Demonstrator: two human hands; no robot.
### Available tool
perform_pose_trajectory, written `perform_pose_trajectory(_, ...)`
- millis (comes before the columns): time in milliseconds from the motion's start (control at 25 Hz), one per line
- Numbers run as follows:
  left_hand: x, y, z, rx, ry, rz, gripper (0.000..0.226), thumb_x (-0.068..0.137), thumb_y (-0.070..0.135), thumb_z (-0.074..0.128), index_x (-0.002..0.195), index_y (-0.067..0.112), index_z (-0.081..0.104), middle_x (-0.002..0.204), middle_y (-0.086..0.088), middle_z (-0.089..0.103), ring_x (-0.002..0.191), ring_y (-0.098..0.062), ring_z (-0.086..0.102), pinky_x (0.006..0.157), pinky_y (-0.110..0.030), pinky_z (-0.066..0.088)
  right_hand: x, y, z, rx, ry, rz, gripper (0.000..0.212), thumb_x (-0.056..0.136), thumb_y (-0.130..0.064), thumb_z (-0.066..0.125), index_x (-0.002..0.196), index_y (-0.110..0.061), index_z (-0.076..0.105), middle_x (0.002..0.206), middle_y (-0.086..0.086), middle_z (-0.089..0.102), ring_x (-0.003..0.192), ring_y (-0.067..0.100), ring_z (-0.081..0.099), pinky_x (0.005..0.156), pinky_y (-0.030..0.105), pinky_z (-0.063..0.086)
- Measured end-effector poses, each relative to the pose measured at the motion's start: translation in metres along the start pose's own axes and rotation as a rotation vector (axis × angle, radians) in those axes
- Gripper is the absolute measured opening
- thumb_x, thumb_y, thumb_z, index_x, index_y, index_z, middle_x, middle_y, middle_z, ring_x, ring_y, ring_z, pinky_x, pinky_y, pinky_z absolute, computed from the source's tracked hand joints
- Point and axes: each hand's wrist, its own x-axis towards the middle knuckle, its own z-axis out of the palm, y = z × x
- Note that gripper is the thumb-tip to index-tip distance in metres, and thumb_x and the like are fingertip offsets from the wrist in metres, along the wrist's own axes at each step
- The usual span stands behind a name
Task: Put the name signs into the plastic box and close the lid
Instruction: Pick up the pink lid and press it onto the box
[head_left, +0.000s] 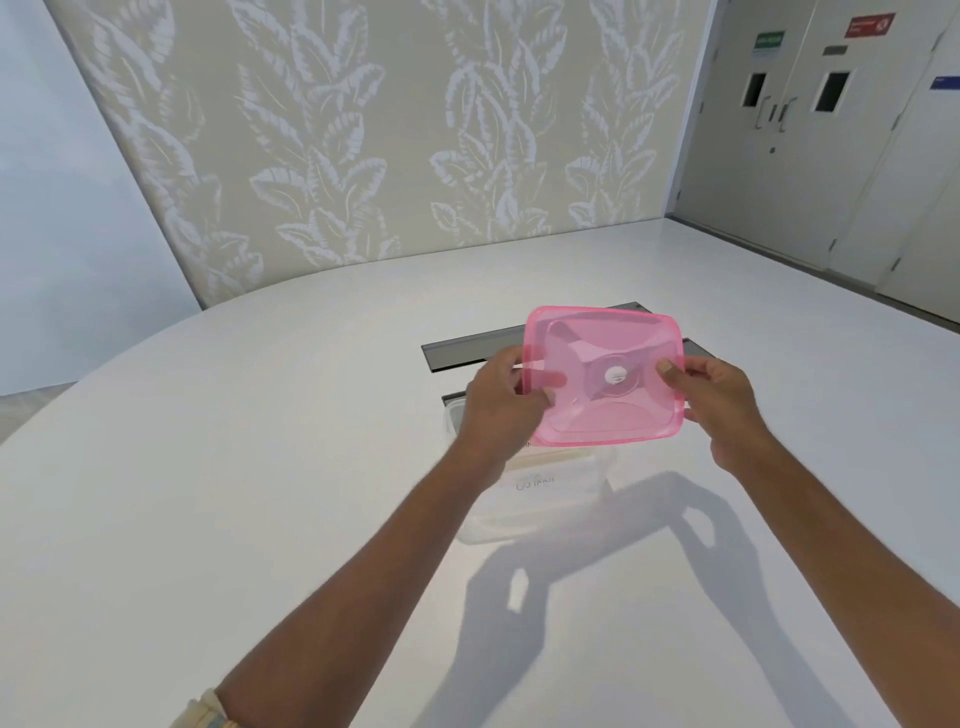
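A translucent pink square lid with a white round valve in its middle is held in the air above the table. My left hand grips its left edge and my right hand grips its right edge. Below it, on the white table, stands a clear plastic box, partly hidden by the lid and my left arm. White name signs with faint lettering lie inside the box.
The white table has a curved far edge. A dark grey cable hatch is set into the table behind the box. A leaf-patterned wall stands behind the table, and doors are at the far right.
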Motion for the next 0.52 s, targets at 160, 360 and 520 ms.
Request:
perform_pose_trajectory(160,0.004,-0.014,-0.039,0.022,0.108,-0.102,0.054,0.091,0.0,0.066,0.14,0.022,0.059,0.111,-0.001,0.079,0.074,-0.018,0.067,0.075,-0.033,0.057,0.005,0.002,0.029,-0.045,-0.026,0.012,0.022,0.093,-0.023,0.078,0.109,-0.008,0.076,0.11,0.016,0.078,0.083,0.024,0.068,0.092,0.055,0.059)
perform_pose_trajectory(360,0.008,-0.038,-0.074,0.172,0.243,-0.199,0.015,0.092,0.015,0.075,0.083,0.024,0.066,0.087,-0.008,0.072,0.059,-0.022,0.065,0.07,-0.034,0.057,0.005,0.011,0.065,-0.132,-0.093,0.041,0.008,0.089,-0.021,0.082,0.086,-0.017,0.075,0.084,0.003,0.075,0.074,0.021,0.066,0.072,0.039,0.053)
perform_pose_trajectory(520,0.013,-0.055,-0.088,0.268,0.25,-0.278,0.028,0.092,0.024,0.074,0.086,-0.003,0.068,0.075,-0.006,0.062,0.066,-0.027,0.058,0.069,-0.036,0.051,0.009,0.021,0.082,-0.222,-0.131,0.083,0.016,0.086,-0.024,0.083,0.089,-0.01,0.076,0.085,0.01,0.076,0.071,0.022,0.064,0.068,0.037,0.053)
